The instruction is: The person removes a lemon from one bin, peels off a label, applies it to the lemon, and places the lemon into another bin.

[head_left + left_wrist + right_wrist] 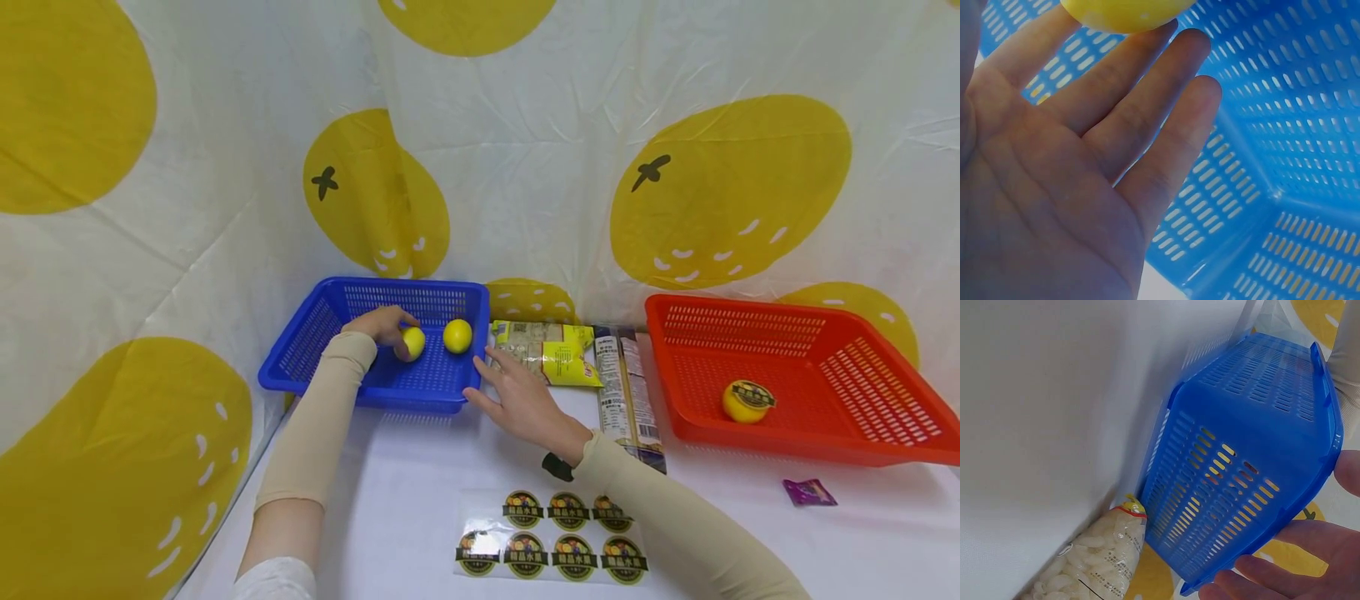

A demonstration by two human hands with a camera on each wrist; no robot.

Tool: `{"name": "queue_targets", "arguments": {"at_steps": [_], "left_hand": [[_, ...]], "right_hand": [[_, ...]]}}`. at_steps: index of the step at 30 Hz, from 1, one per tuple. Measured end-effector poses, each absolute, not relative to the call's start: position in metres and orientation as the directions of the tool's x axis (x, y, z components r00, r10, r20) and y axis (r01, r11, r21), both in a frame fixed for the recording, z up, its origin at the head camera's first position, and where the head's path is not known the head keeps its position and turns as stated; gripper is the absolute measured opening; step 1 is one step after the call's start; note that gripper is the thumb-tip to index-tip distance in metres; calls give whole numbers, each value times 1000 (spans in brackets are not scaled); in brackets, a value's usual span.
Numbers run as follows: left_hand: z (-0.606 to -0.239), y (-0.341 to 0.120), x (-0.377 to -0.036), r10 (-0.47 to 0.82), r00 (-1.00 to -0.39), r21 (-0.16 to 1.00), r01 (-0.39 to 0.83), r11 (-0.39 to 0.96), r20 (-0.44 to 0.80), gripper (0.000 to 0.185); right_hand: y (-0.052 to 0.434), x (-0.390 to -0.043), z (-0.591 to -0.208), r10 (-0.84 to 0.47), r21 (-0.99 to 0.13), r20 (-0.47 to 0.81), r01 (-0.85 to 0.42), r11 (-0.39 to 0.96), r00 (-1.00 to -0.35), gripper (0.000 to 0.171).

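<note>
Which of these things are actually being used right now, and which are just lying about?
In use: left hand on a lemon; second lemon; blue basket, right hand at its rim.

Lying about: red basket, labelled lemon, sticker sheet, food packets, purple wrapper.

1. Left hand: extended forward at the end of an almost straight arm; the fingers are held nearly straight and close together, palm exposed to the wrist camera.
2. Right hand: held palm down, fingers spread and relaxed, thumb set apart.
3. Both forearms are covered by beige sleeves; a dark band is worn at the right wrist.
</note>
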State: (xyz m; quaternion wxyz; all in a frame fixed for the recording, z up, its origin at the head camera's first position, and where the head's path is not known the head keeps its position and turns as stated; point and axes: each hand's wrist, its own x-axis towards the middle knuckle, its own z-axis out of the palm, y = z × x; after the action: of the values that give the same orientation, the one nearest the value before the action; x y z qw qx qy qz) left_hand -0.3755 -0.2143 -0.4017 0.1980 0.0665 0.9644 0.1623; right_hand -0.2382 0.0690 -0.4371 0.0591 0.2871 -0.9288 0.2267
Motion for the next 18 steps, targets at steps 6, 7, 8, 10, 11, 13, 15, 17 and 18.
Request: {"name": "queue_targets", "arguments": {"at_steps": [6,7,8,10,11,13,15,17,18], "left_hand": [[-399,-210,-373,173,-914,333,44,942,-367,74],[-398,-210,-372,170,-914,336,39,941,-369,74],[-398,-209,-372,171,-914,338,39,940,-369,74],[-397,-209,-372,176,-915,346,42,937,-364,74],[-397,-209,-372,181,-915,353,46,934,-361,75],[-397,-209,-373,208,-915,370,72,926,-345,75],[-396,-209,-373,233,-918,379,102,920,-321,74],[-394,-207,-372,254,-921,389,126,912,-297,74],[-393,-207,-371,264,-922,393,140,909,-284,73]], "right_hand": [[69,-238,-437,-501,-388,248,-559,733,-829,66],[69,-238,-437,-500,-387,248,-558,734,-830,66],[68,-238,-437,-499,-387,246,-556,736,-831,66],[68,-238,-437,-499,-387,240,-553,737,-833,66],[68,-238,-436,-499,-389,237,-552,738,-833,66],[68,-237,-435,-501,-390,231,-551,738,-834,66],[69,-237,-434,-502,-391,227,-550,738,-835,67],[69,-238,-434,-503,-391,227,-551,737,-834,66],[69,-238,-433,-504,-390,226,-551,738,-834,66]]}}
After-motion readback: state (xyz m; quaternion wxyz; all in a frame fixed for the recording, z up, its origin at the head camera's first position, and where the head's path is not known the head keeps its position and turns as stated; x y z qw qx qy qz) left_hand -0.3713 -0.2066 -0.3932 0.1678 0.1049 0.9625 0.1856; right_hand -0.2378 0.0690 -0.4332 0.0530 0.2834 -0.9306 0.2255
